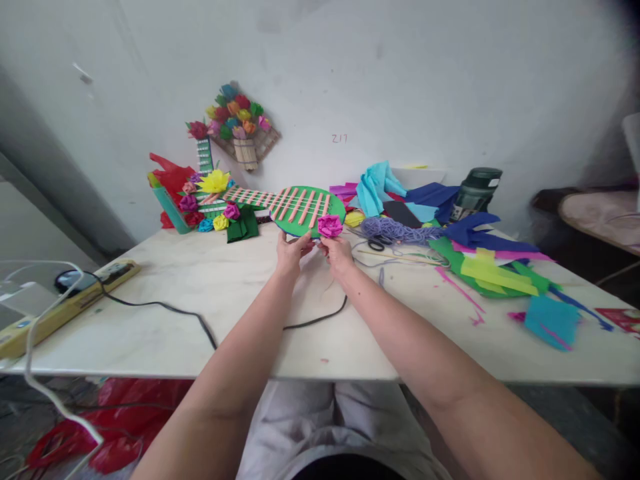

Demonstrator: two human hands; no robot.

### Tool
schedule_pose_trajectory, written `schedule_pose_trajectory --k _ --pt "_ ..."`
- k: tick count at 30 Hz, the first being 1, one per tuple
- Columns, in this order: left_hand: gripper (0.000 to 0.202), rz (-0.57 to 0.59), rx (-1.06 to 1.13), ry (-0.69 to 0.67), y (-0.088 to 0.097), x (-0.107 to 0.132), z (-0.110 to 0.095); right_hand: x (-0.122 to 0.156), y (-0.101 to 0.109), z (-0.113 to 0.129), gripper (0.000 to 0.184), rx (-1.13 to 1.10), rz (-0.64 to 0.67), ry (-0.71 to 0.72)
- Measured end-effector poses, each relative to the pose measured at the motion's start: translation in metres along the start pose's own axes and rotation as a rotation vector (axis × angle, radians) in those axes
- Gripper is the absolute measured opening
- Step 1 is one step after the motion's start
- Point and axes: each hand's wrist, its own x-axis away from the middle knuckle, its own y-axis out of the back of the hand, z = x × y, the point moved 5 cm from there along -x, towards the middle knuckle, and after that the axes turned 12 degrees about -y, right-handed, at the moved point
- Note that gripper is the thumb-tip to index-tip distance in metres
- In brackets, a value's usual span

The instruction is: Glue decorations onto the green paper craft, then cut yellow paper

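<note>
Table [250, 280] clutter could snag the green craft guitar [300, 210], held mid-table, if you swing it right toward the yarn [403, 231]. Your left hand [293, 253] grips its near rim; your right hand [339, 252], grip unclear, could crush the magenta flower [331, 226] by pressing. Open tabletop lies toward your near edge, crossed by a black cable [303, 326].

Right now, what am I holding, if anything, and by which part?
The green guitar-shaped craft, by its near edge; left hand there, right hand below the pink flower, its grip hidden.
</note>
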Motion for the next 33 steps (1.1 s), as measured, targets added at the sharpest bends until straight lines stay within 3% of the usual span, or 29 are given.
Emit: schedule_pose_trajectory --k 12,21,33 --pt "0.065 -0.078 0.006 -0.032 -0.0025 0.0032 -0.0013 0.0018 -0.0011 -0.0042 0.011 0.042 0.016 0.026" --pt "0.063 -0.064 0.036 -0.073 -0.0016 0.0006 0.0008 0.0033 -0.0022 -0.0035 0.009 0.03 0.068 0.011" --pt "0.062 -0.075 0.022 -0.058 -0.0023 0.0023 0.0001 0.004 -0.0012 0.0003 0.016 0.007 0.039 0.029"
